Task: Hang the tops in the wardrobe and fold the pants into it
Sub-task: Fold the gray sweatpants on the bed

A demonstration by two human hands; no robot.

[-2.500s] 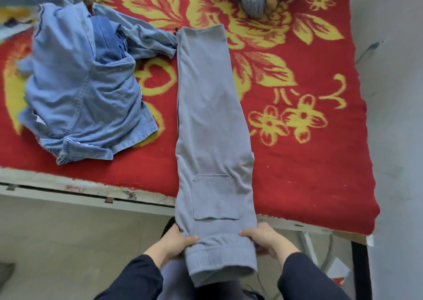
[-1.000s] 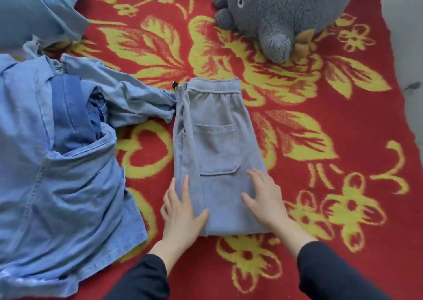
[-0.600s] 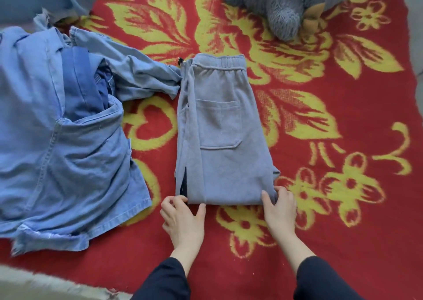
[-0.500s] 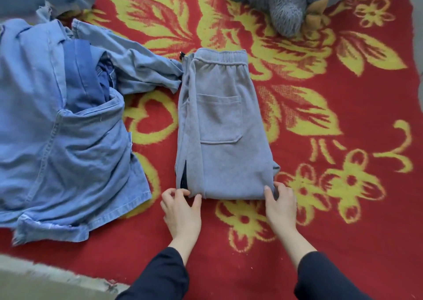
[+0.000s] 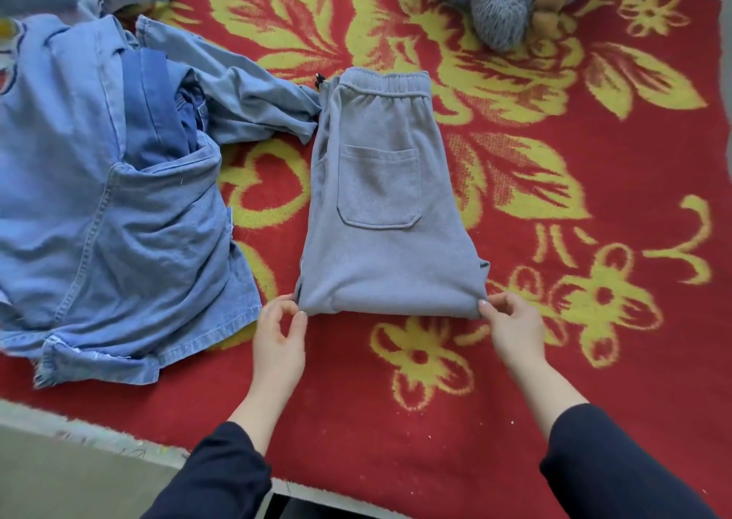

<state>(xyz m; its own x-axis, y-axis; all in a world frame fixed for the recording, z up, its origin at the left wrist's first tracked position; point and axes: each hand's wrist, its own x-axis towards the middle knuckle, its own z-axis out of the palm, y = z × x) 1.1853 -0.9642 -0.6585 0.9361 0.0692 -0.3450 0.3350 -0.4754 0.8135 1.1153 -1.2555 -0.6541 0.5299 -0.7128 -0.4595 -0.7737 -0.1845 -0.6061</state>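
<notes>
The grey sweatpants [image 5: 380,241] lie folded in half on the red flowered blanket [image 5: 554,380], waistband far from me and back pocket facing up. My left hand [image 5: 277,336] pinches the near-left corner of the fold with thumb and fingers. My right hand [image 5: 513,326] holds the near-right corner, its thumb on the fold edge. A crumpled heap of blue denim tops [image 5: 111,201] lies to the left, one sleeve reaching to the pants' waistband. No wardrobe is in view.
A grey plush toy [image 5: 499,0] sits at the blanket's far edge, beyond the pants. The bed's near edge [image 5: 119,439] runs along the bottom left, with floor below it. A grey wall [image 5: 725,43] borders the right side.
The long pants were folded in half up onto the bed. My hands pressed flat on them, then slid back to the near fold's corners and now pinch them.
</notes>
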